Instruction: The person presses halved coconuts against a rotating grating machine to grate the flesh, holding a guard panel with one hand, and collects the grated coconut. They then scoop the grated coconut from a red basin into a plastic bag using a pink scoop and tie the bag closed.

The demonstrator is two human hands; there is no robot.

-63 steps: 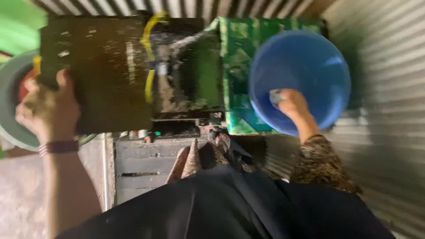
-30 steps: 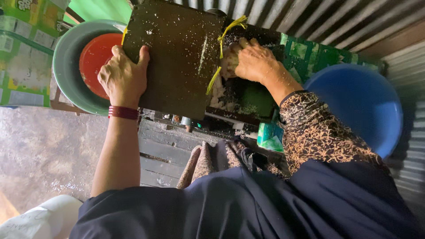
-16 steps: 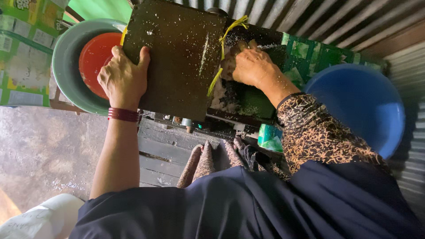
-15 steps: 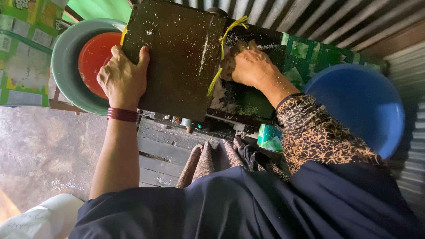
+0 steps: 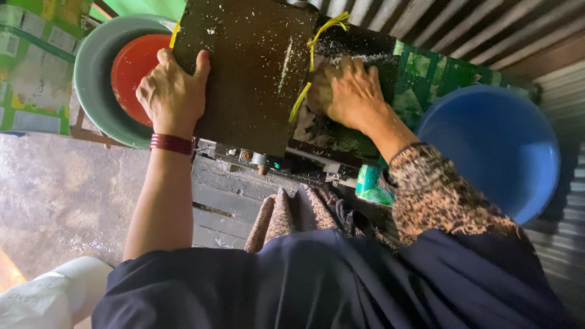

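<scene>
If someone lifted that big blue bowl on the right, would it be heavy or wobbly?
The blue bowl looks like thin plastic and appears empty, so probably light. Its rounded shape suggests it might rock or slide when pushed. It seems unlikely to break easily.

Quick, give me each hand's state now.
Left hand: open, flat on the dark board.
Right hand: curled over something pale; grip cannot be told.

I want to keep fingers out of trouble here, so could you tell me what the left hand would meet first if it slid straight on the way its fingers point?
The left hand lies flat on the dark board, fingers pointing up the picture. Straight on, it would probably run along the board's left edge, beside the red bowl; depth is unclear.
</scene>
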